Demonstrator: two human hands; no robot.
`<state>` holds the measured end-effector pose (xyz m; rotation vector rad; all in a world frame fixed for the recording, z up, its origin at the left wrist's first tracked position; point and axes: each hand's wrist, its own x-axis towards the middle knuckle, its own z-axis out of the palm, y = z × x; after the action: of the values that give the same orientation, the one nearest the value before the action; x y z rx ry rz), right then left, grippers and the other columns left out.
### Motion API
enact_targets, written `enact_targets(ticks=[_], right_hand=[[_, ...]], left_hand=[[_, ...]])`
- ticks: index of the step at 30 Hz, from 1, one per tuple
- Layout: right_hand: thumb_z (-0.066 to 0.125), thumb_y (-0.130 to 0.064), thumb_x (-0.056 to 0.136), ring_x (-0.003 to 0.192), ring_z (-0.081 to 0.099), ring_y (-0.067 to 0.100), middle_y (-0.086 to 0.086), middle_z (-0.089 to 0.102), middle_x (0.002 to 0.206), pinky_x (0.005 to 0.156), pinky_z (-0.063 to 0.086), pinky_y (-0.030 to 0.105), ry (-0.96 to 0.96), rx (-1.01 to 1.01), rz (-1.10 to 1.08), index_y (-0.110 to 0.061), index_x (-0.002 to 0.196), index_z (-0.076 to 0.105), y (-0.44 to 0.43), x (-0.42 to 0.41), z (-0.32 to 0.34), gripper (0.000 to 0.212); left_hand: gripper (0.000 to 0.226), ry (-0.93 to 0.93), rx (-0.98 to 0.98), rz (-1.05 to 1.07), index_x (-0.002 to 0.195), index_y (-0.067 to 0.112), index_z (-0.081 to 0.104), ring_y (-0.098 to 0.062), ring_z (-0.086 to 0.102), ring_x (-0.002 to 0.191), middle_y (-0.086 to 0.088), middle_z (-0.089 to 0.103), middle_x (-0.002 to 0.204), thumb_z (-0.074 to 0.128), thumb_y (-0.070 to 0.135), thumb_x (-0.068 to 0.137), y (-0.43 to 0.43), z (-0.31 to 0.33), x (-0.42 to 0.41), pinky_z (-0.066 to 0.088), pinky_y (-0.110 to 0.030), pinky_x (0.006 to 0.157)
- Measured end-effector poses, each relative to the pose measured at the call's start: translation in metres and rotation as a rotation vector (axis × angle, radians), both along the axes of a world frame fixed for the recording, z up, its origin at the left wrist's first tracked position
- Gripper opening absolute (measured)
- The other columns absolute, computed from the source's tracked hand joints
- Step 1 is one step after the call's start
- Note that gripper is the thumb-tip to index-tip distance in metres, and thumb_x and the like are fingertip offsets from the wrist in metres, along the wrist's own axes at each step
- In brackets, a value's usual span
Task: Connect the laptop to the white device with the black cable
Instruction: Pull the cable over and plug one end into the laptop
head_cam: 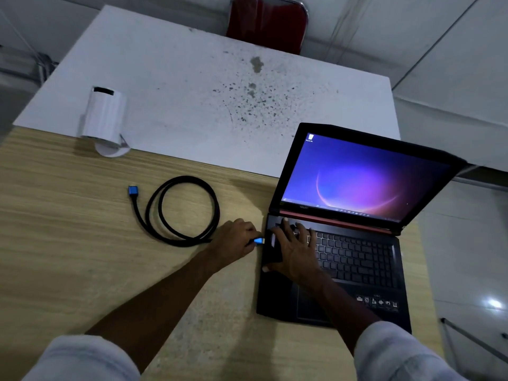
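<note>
Nearest the camera, two forearms with pale sleeves reach over the wood-grain surface. Left hand is closed around one blue plug, right beside the laptop's left edge. Right hand lies flat, fingers spread, on the one black laptop, screen lit. One black cable lies coiled round, second blue plug free. Farther left, one white device, cylindrical. Beyond, one red chair.

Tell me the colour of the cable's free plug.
Blue, on the black cable's free plug, seen in the head view.
</note>
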<state>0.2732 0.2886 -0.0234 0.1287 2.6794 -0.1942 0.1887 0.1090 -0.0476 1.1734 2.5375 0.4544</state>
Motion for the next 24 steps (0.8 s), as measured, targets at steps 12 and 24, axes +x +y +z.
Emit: enact_targets(ticks=[12,24], right_hand=[[0.072,-0.068,0.063,0.147,0.002,0.04,0.007,0.009,0.163,0.113,0.0,0.068,0.007,-0.048,-0.003,-0.039,0.141,0.024,0.002,0.001,-0.007,0.096],[0.072,-0.067,0.064,0.148,0.0,0.04,0.007,-0.001,0.164,0.113,-0.002,0.067,-0.032,-0.021,-0.02,-0.038,0.146,0.016,0.001,-0.001,-0.011,0.103]], left_hand=[[0.034,-0.01,0.059,-0.095,0.126,0.01,0.06,-0.03,0.057,0.104,-0.013,0.068,0.112,0.053,0.016,0.094,0.002,-0.006,-0.005,0.045,-0.038,0.087],[0.047,-0.285,0.076,-0.021,0.123,0.018,0.047,-0.028,0.064,0.093,-0.01,0.07,0.101,0.068,0.016,0.082,0.01,0.008,-0.021,0.054,-0.043,0.077]])
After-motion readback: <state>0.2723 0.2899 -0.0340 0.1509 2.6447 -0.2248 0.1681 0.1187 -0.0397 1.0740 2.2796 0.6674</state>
